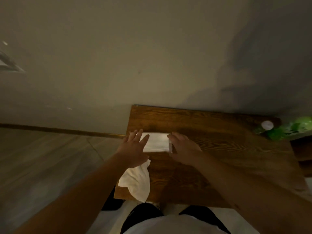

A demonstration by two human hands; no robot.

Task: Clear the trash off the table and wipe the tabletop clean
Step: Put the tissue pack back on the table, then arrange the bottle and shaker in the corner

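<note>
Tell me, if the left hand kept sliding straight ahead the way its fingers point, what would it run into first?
Probably nothing solid soon. The left hand already rests on the flat white paper; ahead lies bare wooden table, then its far edge against the wall. Depth is hard to judge here.

Table [219, 157]: dark brown wood with a wavy grain pattern. Folded paper [156, 142]: white. Crumpled cloth [135, 180]: white. Bottle [287, 128]: green with a white cap. Wall [135, 56]: plain grey-beige. Floor [42, 157]: grey planks.
</note>
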